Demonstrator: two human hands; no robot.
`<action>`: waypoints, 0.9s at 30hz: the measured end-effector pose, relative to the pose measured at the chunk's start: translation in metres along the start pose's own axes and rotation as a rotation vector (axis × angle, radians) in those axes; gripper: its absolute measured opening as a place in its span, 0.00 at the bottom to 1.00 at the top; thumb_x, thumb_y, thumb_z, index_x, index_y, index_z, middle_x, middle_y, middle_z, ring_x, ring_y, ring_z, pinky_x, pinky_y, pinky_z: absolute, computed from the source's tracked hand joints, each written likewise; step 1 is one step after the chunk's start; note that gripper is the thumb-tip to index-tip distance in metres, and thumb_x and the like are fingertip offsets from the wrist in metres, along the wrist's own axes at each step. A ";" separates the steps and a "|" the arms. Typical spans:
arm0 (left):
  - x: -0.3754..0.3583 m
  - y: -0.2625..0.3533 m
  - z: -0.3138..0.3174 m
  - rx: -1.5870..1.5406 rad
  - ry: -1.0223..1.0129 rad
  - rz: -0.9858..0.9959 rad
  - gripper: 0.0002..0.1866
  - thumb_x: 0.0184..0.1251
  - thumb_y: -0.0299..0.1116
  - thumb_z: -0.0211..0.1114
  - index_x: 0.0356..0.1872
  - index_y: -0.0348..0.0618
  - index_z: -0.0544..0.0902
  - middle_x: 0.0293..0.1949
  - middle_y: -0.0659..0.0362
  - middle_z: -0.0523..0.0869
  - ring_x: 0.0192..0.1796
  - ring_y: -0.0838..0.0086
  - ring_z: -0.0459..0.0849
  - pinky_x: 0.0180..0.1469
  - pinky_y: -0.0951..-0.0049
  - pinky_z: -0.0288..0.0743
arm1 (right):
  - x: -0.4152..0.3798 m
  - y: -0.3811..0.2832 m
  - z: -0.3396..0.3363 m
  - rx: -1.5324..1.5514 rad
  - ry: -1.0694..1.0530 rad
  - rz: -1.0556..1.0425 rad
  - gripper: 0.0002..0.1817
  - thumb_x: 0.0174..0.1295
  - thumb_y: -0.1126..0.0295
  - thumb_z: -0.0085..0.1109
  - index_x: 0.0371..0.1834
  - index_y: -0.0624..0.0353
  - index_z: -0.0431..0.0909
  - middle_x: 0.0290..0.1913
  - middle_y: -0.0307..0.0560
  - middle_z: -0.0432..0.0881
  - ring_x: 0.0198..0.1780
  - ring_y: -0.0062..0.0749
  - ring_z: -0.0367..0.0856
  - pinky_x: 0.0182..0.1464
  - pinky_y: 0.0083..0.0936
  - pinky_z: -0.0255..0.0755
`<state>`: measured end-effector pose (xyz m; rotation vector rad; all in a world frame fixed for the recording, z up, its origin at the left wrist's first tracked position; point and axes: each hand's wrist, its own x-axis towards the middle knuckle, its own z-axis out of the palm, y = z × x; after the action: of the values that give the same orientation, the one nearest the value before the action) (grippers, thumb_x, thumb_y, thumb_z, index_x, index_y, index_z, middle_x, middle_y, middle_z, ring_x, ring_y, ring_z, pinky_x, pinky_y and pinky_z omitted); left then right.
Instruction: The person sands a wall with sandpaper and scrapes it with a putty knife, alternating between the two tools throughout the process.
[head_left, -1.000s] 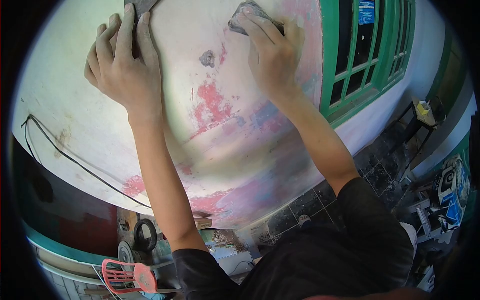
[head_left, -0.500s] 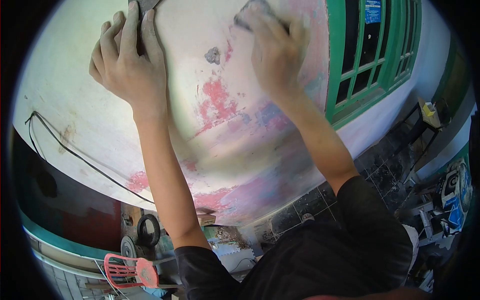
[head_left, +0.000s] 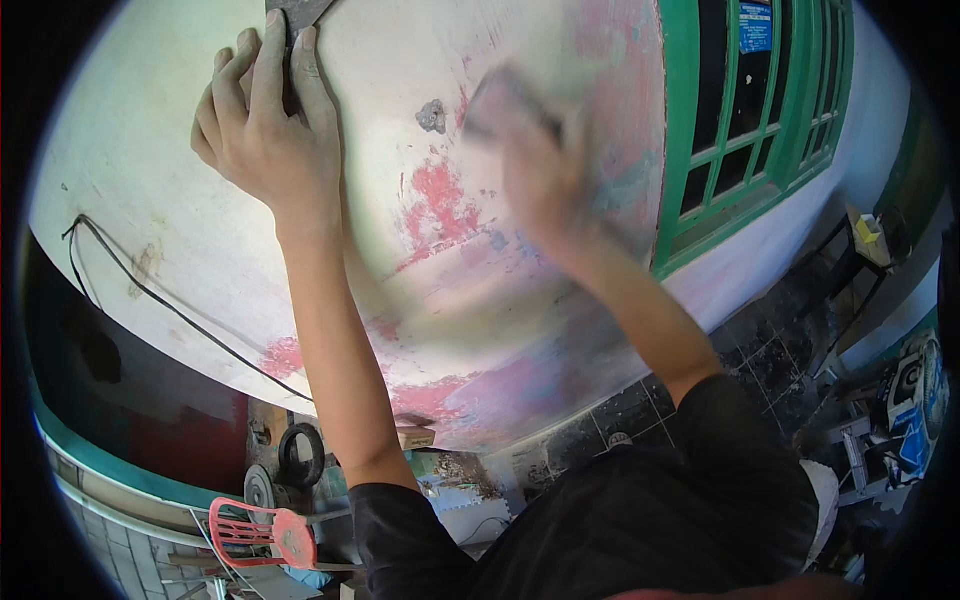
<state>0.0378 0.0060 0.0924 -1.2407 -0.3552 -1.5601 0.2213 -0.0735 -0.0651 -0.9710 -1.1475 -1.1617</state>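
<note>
Dusty and pale, my left hand (head_left: pixel 275 130) is up at the wall, its fingers around a dark flat tool (head_left: pixel 297 18) whose blade reaches the top edge. My right hand (head_left: pixel 550 170) is blurred by motion and grips a dark grey pad (head_left: pixel 500 100) laid against the wall. The wall (head_left: pixel 385 60) is whitish, with worn red patches (head_left: pixel 440 205) and bluish-purple smears low down. A rough grey spot (head_left: pixel 431 117) shows between my two hands.
Right of my right hand stands a green window frame (head_left: pixel 680 120) with dark panes. A black cable (head_left: pixel 165 310) hangs on the lower left wall. Below are a red chair (head_left: pixel 293 538), a tyre (head_left: pixel 301 456) and a cardboard box (head_left: pixel 415 438); a small table (head_left: pixel 865 240) stands right.
My right hand has moved down along the wall with the pad. My left hand keeps its hold on the tool. The whole view has shifted slightly.
</note>
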 end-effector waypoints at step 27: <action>-0.058 0.079 -0.142 -0.337 -0.384 -0.718 0.12 0.84 0.29 0.52 0.49 0.30 0.81 0.32 0.52 0.76 0.33 0.63 0.74 0.36 0.65 0.68 | -0.084 -0.018 -0.098 0.826 -0.413 0.576 0.12 0.71 0.75 0.65 0.56 0.65 0.87 0.40 0.44 0.90 0.35 0.33 0.79 0.41 0.26 0.73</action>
<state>0.0244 -0.0994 -0.0433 -1.8090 -0.8875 -2.0314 0.2167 -0.1577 -0.1649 -0.7996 -1.3721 0.0189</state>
